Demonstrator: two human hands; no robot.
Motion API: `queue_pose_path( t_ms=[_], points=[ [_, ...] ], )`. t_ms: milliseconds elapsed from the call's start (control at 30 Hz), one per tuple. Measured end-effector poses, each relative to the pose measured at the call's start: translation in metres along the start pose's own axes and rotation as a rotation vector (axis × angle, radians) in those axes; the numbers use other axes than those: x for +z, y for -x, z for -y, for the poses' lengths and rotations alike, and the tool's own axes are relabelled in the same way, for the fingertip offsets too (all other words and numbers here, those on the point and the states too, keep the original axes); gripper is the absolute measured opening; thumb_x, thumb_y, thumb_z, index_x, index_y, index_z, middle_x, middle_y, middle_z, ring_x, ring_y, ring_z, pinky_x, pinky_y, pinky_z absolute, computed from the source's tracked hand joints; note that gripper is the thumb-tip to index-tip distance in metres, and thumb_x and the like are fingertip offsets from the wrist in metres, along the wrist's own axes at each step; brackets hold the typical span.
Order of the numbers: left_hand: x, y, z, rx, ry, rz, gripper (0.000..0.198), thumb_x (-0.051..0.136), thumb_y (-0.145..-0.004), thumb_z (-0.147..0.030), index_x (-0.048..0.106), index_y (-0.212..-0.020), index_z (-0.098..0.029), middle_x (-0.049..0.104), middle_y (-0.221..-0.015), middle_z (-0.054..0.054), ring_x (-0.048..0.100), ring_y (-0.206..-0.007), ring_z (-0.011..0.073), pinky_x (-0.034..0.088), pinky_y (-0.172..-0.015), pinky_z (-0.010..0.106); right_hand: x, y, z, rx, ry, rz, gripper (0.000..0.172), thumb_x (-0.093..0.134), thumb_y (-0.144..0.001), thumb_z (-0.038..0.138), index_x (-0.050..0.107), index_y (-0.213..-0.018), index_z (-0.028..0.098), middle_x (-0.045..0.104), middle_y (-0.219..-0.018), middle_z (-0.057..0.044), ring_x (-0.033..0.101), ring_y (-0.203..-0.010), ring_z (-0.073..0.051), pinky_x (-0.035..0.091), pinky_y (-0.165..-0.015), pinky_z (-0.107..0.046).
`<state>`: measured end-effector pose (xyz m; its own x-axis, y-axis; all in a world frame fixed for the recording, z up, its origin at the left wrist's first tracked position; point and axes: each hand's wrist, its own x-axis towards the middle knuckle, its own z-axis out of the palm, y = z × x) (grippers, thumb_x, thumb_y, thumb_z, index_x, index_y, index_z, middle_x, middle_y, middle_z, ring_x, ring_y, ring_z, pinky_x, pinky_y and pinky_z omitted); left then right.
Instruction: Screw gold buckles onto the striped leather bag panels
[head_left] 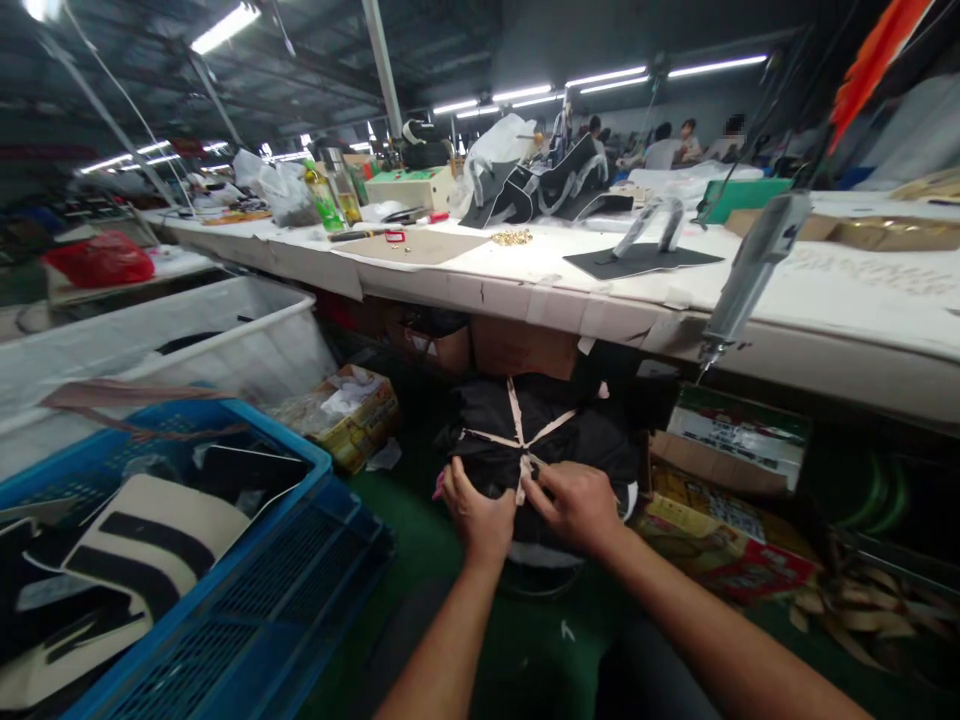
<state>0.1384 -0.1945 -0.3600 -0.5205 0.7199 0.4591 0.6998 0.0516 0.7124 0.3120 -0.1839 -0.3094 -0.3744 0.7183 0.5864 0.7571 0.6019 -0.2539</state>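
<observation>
Low in front of me is a round, black fabric-covered bundle (577, 440), possibly a padded stool seat. Several beige strips (516, 410) cross its top and meet at a knot near the middle. My left hand (480, 515) is closed on the near left part of the black fabric, its thumb by the strip's lower end. On the other side, my right hand (581, 500) pinches a beige strip just below the knot. The fingertips of the right hand partly hide that strip. A bit of pink (439, 484) shows at the bundle's left edge.
A white worktable (465, 285) runs across ahead, with black cut pieces (540, 190) and small brass-coloured parts (512, 237). An electric screwdriver (757, 270) hangs at the right. A blue crate (300, 560) stands left; cardboard boxes (727, 540) sit right.
</observation>
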Motion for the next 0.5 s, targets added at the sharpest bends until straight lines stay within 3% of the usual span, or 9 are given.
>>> queue_pose_path(
  t_ms=[167, 233, 333, 400, 500],
  points=[
    [-0.04, -0.034, 0.01, 0.237, -0.078, -0.009, 0.085, 0.089, -0.072, -0.038, 0.05, -0.144, -0.018, 0.056, -0.137, 0.019, 0.053, -0.133, 0.0392, 0.046, -0.112, 0.06, 0.004, 0.013, 0.006, -0.055, 0.107, -0.032, 0.038, 0.058, -0.103, 0.048, 0.06, -0.076, 0.021, 0.061, -0.073, -0.004, 0.053, -0.073, -0.021, 0.03, -0.075, -0.036],
    [-0.052, -0.053, 0.015, 0.412, -0.076, 0.142, 0.064, 0.086, -0.079, -0.038, 0.06, -0.135, -0.022, 0.063, -0.132, 0.014, 0.059, -0.127, 0.0344, 0.049, -0.11, 0.054, 0.004, 0.015, 0.005, -0.043, 0.09, -0.018, 0.036, 0.061, -0.102, 0.048, 0.061, -0.079, 0.021, 0.061, -0.073, -0.004, 0.053, -0.072, -0.021, 0.03, -0.075, -0.036],
    [-0.063, -0.081, 0.027, 0.67, -0.012, 0.465, 0.036, 0.069, -0.096, -0.033, 0.066, -0.131, -0.025, 0.069, -0.133, 0.009, 0.062, -0.128, 0.0263, 0.051, -0.112, 0.045, 0.006, 0.013, 0.002, -0.003, 0.069, 0.03, 0.031, 0.065, -0.098, 0.043, 0.061, -0.076, 0.022, 0.059, -0.069, -0.001, 0.052, -0.068, -0.019, 0.03, -0.074, -0.034],
    [-0.067, -0.098, 0.034, 0.786, -0.02, 0.586, 0.035, 0.059, -0.101, -0.028, 0.065, -0.135, -0.024, 0.068, -0.139, 0.01, 0.06, -0.133, 0.0247, 0.05, -0.115, 0.045, 0.007, 0.011, 0.0, 0.028, 0.06, 0.052, 0.03, 0.068, -0.095, 0.04, 0.059, -0.072, 0.022, 0.058, -0.067, 0.0, 0.052, -0.065, -0.018, 0.03, -0.072, -0.033],
    [-0.068, -0.116, 0.037, 0.915, -0.083, 0.64, 0.044, 0.053, -0.099, -0.017, 0.061, -0.142, -0.022, 0.064, -0.145, 0.011, 0.058, -0.136, 0.0252, 0.048, -0.117, 0.047, 0.005, 0.008, -0.002, 0.044, 0.051, 0.071, 0.031, 0.072, -0.093, 0.044, 0.062, -0.075, 0.022, 0.061, -0.068, 0.0, 0.054, -0.064, -0.017, 0.031, -0.071, -0.032]
  ],
)
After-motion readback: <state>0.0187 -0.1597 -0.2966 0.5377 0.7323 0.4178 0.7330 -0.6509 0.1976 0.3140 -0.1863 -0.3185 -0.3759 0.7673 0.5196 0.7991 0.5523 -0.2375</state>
